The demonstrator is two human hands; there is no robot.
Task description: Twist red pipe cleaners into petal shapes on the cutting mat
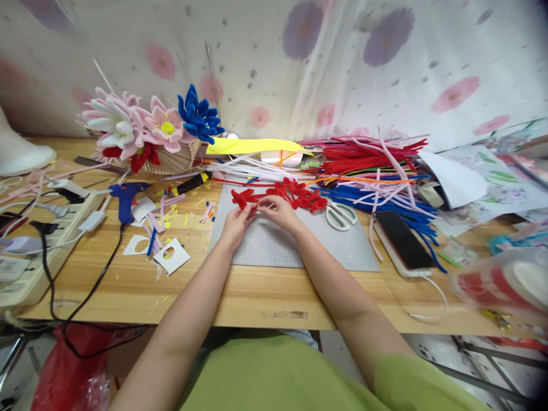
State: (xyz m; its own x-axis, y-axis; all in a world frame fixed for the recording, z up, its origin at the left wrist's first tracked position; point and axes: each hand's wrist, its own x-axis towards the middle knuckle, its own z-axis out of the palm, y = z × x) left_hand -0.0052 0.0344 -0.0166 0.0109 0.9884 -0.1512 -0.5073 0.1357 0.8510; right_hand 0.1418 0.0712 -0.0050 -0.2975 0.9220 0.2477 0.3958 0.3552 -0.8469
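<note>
Over the grey cutting mat (274, 245), my left hand (236, 224) pinches a red fuzzy petal piece (241, 198) between thumb and fingers. My right hand (279, 213) is close beside it, its fingertips together at the lower edge of the same piece; whatever thin part they grip is too small to make out. More red looped petals (295, 194) lie on the mat just behind my right hand. White-handled scissors (341, 216) rest at the mat's right side.
A blue glue gun (125, 200), power strip (47, 251) and paper scraps (172, 256) are at left. Fuzzy flowers (165, 127) stand behind. Bundles of red stems (368, 155) and blue stems (385, 200), a phone (403, 240) and a cup (505, 282) are at right.
</note>
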